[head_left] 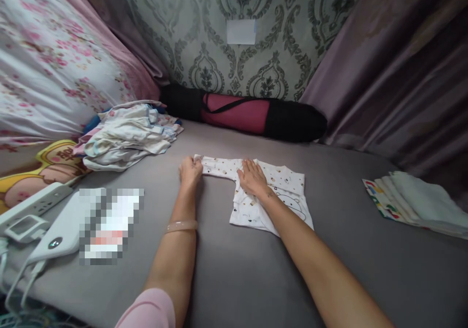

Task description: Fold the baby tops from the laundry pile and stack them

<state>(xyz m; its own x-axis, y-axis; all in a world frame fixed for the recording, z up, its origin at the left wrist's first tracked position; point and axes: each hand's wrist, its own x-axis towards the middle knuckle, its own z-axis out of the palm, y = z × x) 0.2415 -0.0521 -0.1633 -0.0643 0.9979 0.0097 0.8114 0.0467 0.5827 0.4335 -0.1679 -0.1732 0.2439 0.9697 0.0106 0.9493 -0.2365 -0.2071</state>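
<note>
A small white baby shirt point(272, 206) with a scattered print and a bear outline lies on the grey sheet. One sleeve stretches out to the left; the other is not seen spread out. At that sleeve's cuff, my left hand point(190, 171) is closed, gripping the fabric. Flat on the upper body of the shirt, near the shoulder, rests my right hand point(253, 178), its fingers extended. My right forearm covers part of the shirt's front and lower edge.
A crumpled clothes pile point(131, 133) lies at left. Folded cloths point(417, 201) are at right. Along the wall runs a black and pink long bag point(237, 113). Near the left edge are a power strip point(40, 201), a white power bank point(69, 225), cables and a pixelated item point(113, 223).
</note>
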